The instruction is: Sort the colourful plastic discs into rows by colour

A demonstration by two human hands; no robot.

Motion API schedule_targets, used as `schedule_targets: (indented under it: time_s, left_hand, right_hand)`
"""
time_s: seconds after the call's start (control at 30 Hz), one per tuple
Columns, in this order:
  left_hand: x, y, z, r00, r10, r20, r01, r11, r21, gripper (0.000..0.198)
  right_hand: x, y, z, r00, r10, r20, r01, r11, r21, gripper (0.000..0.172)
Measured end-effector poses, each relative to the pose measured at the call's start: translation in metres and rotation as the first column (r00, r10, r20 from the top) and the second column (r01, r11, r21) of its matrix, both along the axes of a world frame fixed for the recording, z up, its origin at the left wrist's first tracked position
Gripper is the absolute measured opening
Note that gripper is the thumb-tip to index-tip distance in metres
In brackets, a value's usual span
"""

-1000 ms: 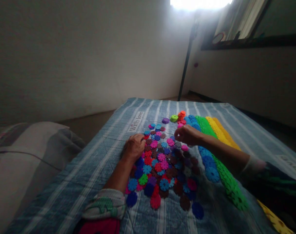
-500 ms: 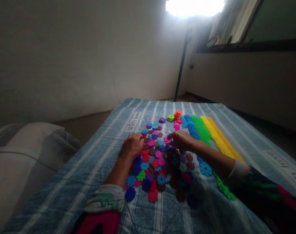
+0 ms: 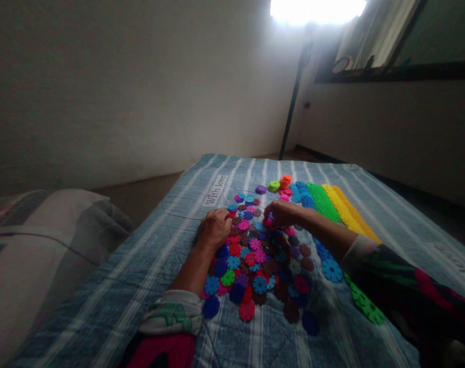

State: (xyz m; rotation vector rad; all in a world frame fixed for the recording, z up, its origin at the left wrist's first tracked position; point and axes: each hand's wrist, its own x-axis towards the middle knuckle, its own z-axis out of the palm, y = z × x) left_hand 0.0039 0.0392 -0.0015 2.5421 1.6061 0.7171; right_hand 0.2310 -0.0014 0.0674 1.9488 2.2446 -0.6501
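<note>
A loose pile of flat, notched, flower-shaped plastic discs in blue, red, pink, brown and other colours is spread over a striped blue cloth. My left hand rests at the pile's left edge, its fingers curled down; whatever they hold is hidden. Over the upper right of the pile, my right hand is closed with a pink disc at its fingertips. Green discs, yellow discs and blue discs lie in sorted rows beyond my right arm.
Small groups of purple, lime and orange discs sit at the far side. A lit lamp on a stand rises behind the cloth. Bedding or a cushion is at the left.
My right hand has drawn slightly closer to my left hand, with the pink disc now at its fingertips. My left hand stays at the pile's edge. The whole view has shifted a little.
</note>
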Motion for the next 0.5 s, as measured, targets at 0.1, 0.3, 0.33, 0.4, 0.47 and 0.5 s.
schedule_targets:
  time_s: [0.1,0.3,0.33,0.4,0.47,0.5]
  left_hand:
    - [0.000,0.000,0.001,1.000,-0.005,0.012,0.005,1.000,-0.004,0.023]
    - [0.000,0.001,0.000,0.999,-0.019,0.034,0.018,1.000,0.013,0.019]
    - [0.000,0.001,0.000,0.999,-0.021,0.030,0.020,1.000,0.015,0.019]
    - [0.000,0.001,0.000,0.999,-0.025,0.023,0.024,1.000,0.012,0.019]
    - [0.000,0.001,0.000,0.999,-0.027,0.023,0.027,1.000,0.008,0.019]
    - [0.000,0.002,0.000,0.999,-0.029,0.024,0.029,1.000,0.006,0.019]
  right_hand:
    - [0.001,0.000,-0.001,1.000,0.014,0.014,-0.014,1.000,0.016,0.035]
    - [-0.002,-0.001,0.005,0.997,0.047,0.068,-0.049,0.998,0.033,0.037]
    - [-0.004,-0.001,0.006,0.995,0.054,0.081,-0.058,0.997,0.042,0.034]
    - [-0.007,0.000,0.008,0.992,0.070,0.104,-0.077,0.995,0.056,0.029]
    - [-0.009,0.002,0.008,0.990,0.085,0.115,-0.093,0.994,0.065,0.023]
    - [-0.009,0.002,0.007,0.989,0.091,0.115,-0.100,0.992,0.074,0.020]
